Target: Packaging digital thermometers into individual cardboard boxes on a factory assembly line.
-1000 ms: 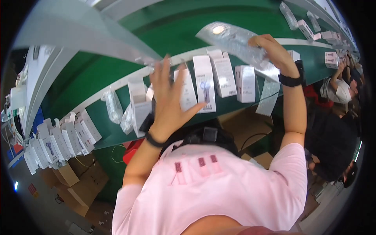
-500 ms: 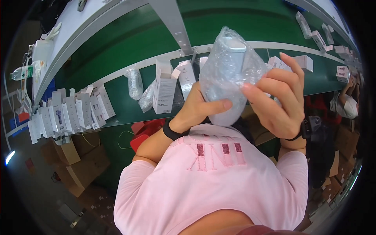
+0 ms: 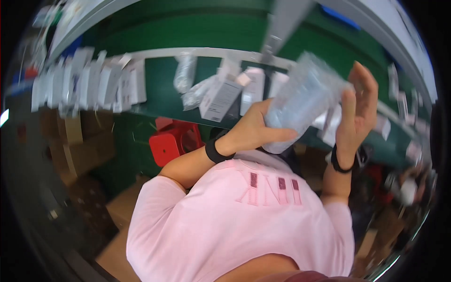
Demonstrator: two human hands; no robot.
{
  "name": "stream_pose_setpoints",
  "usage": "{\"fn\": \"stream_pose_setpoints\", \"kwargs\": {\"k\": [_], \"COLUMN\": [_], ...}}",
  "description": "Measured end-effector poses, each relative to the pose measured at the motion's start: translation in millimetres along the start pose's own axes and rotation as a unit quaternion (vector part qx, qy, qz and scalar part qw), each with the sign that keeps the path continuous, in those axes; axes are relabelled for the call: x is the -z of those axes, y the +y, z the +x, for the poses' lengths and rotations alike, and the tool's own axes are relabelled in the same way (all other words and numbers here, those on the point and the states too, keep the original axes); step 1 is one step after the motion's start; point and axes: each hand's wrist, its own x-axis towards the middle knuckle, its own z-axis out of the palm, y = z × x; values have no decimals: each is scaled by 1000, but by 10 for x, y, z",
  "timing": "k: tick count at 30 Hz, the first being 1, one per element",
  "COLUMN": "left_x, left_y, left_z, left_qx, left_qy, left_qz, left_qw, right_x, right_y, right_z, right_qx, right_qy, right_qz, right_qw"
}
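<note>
My left hand point(image 3: 256, 129) grips the lower end of a pale blue device in a bubble-wrap bag point(image 3: 300, 101). Its thumb lies across the front of the wrap. The bundle tilts up to the right in front of my chest, and the film blurs the device's outline. At the bag's upper right edge is my right hand point(image 3: 361, 105), fingers stretched upward and apart, the thumb against or very close to the film. Beyond my left hand, an opened white carton point(image 3: 221, 98) leans on the green bench beside two bubble-wrapped pieces point(image 3: 185, 73).
A row of white cartons point(image 3: 89, 82) stands along the bench's left part. A grey metal post point(image 3: 282, 30) rises behind the bundle. Below the bench are a red stool point(image 3: 170, 143) and brown cardboard boxes point(image 3: 77, 148). More white boxes point(image 3: 331, 124) lie on the right.
The bundle has tilted to the right, and its loose top now appears folded down over the device. My right hand has straightened its fingers and turned upward. The whole view has swung.
</note>
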Motion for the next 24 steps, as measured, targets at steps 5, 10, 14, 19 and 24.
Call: {"fn": "stream_pose_setpoints", "kwargs": {"k": [5, 10, 14, 19, 24], "left_x": [1086, 3068, 4229, 4914, 5382], "left_y": [64, 507, 409, 108, -107], "left_z": [-231, 671, 1894, 3101, 3643], "left_qx": [30, 125, 121, 88, -65], "left_qy": [174, 163, 205, 272, 328], "left_qz": [59, -57, -105, -158, -120], "left_qw": [983, 977, 966, 945, 935], "right_x": [-179, -462, -810, -1174, -1363], "right_y": [-32, 80, 183, 221, 100], "right_z": [-151, -387, -567, -861, -1213], "right_qx": [-202, -201, -230, -290, -358], "right_qy": [-262, -372, -399, -337, -249], "right_qz": [-60, -79, -50, 8, -40], "right_qw": [942, 903, 886, 896, 899]}}
